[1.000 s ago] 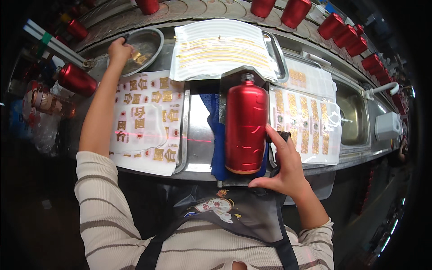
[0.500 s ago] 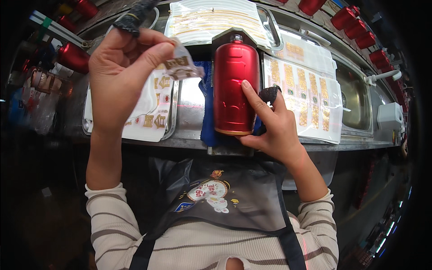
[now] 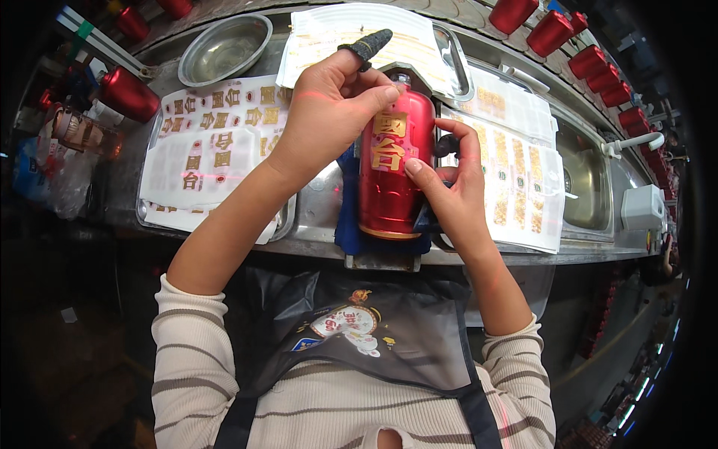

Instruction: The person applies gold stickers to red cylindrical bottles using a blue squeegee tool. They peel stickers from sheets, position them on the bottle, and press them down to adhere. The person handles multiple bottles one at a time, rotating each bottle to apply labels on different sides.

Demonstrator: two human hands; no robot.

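A glossy red metallic bottle point(image 3: 385, 206) lies with its neck pointing away, on a blue cloth point(image 3: 347, 228) at the counter's front edge. Against its upper front face sits a clear decal point(image 3: 388, 142) with gold characters. My left hand point(image 3: 318, 112) pinches the decal's top edge between thumb and a finger, beside the bottle's shoulder. A dark finger cover is on its index finger. My right hand point(image 3: 458, 191) grips the bottle's right side, its thumb on the front by the decal's lower edge. Some of its fingers are hidden behind the bottle.
Decal sheets point(image 3: 168, 165) lie on a tray at left, with more gold-patterned sheets point(image 3: 508, 179) at right. Behind stand a metal bowl point(image 3: 224, 51) and a tray of striped sheets point(image 3: 314, 37). A sink point(image 3: 587, 183) and a white jug point(image 3: 643, 200) are farther right.
My left hand has brought the decal right and onto the bottle's face. The bottle has turned or shifted slightly, and my right thumb now presses beside the decal.
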